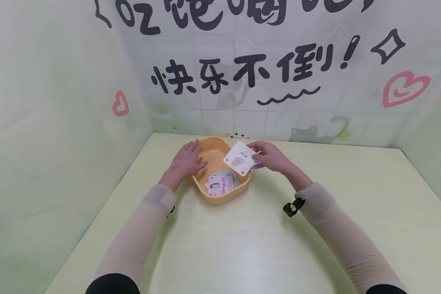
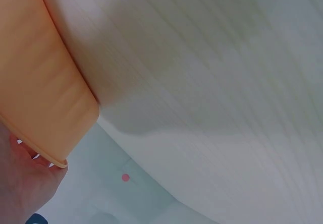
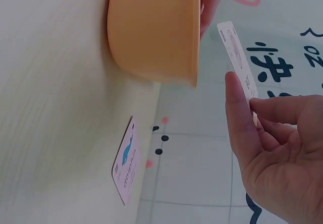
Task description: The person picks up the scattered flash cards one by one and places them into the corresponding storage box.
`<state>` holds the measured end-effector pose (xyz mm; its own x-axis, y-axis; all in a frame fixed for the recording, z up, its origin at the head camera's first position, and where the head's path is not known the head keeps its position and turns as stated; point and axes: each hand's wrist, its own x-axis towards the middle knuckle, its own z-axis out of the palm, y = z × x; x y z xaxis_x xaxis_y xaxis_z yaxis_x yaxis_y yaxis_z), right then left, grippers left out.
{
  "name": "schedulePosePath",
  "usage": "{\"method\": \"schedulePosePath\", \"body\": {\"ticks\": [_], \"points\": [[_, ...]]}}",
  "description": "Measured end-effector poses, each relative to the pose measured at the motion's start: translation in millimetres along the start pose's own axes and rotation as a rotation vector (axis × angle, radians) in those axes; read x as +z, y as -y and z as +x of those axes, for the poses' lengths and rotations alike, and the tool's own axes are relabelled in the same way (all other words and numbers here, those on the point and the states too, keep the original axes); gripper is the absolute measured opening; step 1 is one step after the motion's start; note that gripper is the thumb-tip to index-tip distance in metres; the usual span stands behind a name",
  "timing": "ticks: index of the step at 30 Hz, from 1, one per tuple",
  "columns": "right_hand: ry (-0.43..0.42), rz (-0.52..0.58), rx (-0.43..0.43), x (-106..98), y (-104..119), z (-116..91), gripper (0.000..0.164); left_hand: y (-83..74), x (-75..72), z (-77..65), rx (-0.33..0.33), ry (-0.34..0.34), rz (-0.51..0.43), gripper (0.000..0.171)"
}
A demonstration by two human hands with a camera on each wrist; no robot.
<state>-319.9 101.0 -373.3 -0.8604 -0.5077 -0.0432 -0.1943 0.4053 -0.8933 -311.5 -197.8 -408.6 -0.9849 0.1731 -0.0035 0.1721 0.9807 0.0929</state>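
My right hand (image 1: 270, 156) pinches a white card (image 1: 239, 158) printed "ear" between thumb and fingers, over the right rim of an orange plastic bin (image 1: 214, 152). From the right wrist view, the card (image 3: 236, 57) appears nearly edge-on above the rim. My left hand (image 1: 186, 159) rests across the bin's left rim, fingers spread and thumb over the inside. Several cards lie in the bin's near end, a pink "penguin" card (image 1: 219, 185) on top. On the table beside the bin, a "dolphin" card (image 3: 126, 161) is mostly hidden behind my right hand in the head view.
The bin stands on a pale wooden table (image 1: 220, 245) near its back edge. Behind it hangs a printed cloth wall (image 1: 213, 118) with dark lettering, and similar cloth (image 1: 66, 143) closes the left side.
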Motion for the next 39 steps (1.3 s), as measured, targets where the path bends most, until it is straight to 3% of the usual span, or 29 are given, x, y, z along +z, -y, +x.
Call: {"method": "schedulePosePath", "body": {"ticks": [9, 15, 22, 26, 39], "points": [[0.050, -0.024, -0.027, 27.4, 9.5, 8.6, 0.042, -0.8, 1.0, 0.2, -0.004, -0.004, -0.006, 0.067], [0.091, -0.049, 0.004, 40.1, 14.6, 11.5, 0.042, -0.9, 1.0, -0.7, -0.008, -0.001, 0.005, 0.068], [0.148, -0.170, 0.011, 48.6, 14.5, 11.1, 0.039, -0.3, 2.0, -0.4, -0.004, -0.003, 0.016, 0.067], [0.159, -0.174, -0.014, 47.8, 12.5, 7.2, 0.036, 0.3, 2.5, -0.1, 0.001, -0.001, 0.016, 0.067], [0.014, -0.184, -0.122, 27.5, 0.5, 5.1, 0.029, 0.6, -1.7, -1.7, 0.017, -0.005, 0.020, 0.066]]}}
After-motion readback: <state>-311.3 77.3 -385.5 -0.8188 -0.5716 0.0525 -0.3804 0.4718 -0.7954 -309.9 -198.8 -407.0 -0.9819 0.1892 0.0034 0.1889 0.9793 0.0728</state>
